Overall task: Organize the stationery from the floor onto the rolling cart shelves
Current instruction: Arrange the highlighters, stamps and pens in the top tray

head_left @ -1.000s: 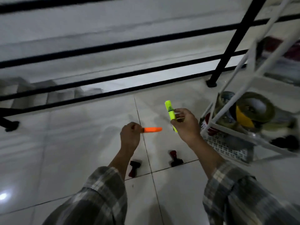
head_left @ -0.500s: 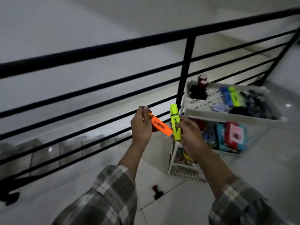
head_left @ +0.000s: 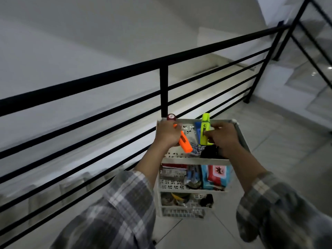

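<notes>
Since half a second ago, both hands have carried their markers from beside the rolling cart (head_left: 183,212) to directly over its top shelf (head_left: 195,161), at lower centre of the frame.

Findings:
- We note the left hand (head_left: 168,135) gripping the orange highlighter (head_left: 186,144), fingers curled round its upper end. The free end slants down and right toward the shelf floor.
- We note the right hand (head_left: 222,139) pinching the yellow-green highlighter (head_left: 204,130), which is held near upright with its upper end over the far rim.
- Neither marker is released yet.

Assessment: we judge that one marker per hand lets both go down in a single trip. We also judge they are aimed at the blue highlighter (head_left: 197,129) lying on the shelf between them, to keep like with like.

Markings: both barrels carry dark print, too blurred for us to read. A pink-and-blue packet (head_left: 218,176) on the middle shelf (head_left: 179,190) shows a dark figure on its pink panel, with no legible words.

Surroundings: a black railing (head_left: 163,90) stands just behind the cart.
</notes>
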